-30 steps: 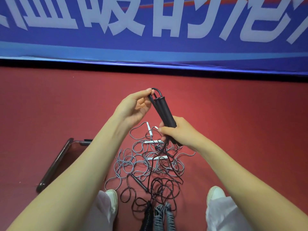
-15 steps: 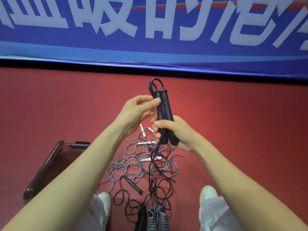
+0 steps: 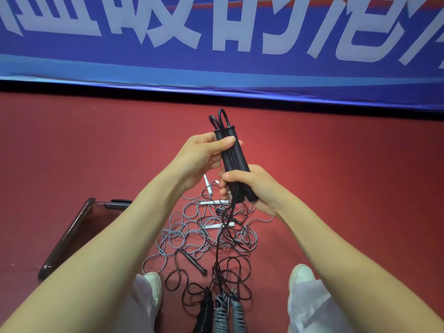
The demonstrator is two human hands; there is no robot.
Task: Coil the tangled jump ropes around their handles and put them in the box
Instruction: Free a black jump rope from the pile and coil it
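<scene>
Left hand (image 3: 204,155) and right hand (image 3: 252,186) grip black handles (image 3: 233,159), rope unwound; three coiled ropes (image 3: 223,313) unboxed, tangle (image 3: 211,231) on floor, box (image 3: 69,236) nearby.

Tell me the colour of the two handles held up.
The pair of cylindrical jump-rope handles is black; head view shows it.

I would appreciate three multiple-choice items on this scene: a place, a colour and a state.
1. Relative to the tangled grey and black ropes, the dark translucent box lies: A right; B left; C behind.
2. The two cylindrical handles held together are: A white; B grey; C black.
3. Their thin cord: A hangs loose toward the red floor; B is fully coiled; C lies boxed.
Answers: B, its rim shows by the left forearm; C, both look black in the left hand and right hand; A, it trails into the tangle.
</scene>
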